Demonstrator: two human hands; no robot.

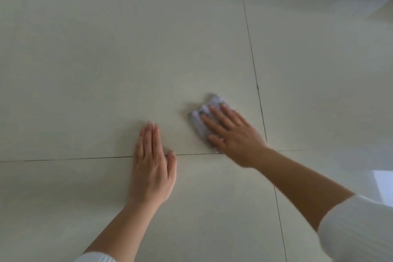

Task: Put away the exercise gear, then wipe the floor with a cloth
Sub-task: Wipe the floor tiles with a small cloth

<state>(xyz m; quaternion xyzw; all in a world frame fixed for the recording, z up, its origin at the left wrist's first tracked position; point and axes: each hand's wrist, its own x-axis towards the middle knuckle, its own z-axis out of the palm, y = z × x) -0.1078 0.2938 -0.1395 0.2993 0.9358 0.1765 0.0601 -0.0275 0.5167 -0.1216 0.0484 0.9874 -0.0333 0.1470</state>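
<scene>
Left hand (152,166): flat on the floor (106,49), fingers straight and close together, holding nothing. The cloth lies to its right, clear of it.

Right hand (234,136): fingers straight and slightly spread, pressing the folded cloth (198,118) onto the tile, not curled round it. The cloth sits under the fingers and palm and projects past the fingertips and thumb side. Its long axis runs roughly along the fingers.

Judgement: the wiping stroke falls to the right hand.

Count: two hands, one cloth, no exercise gear in view.

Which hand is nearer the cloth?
Right. The right hand presses flat on the cloth; the left hand lies flat on the floor, apart from it.
</scene>
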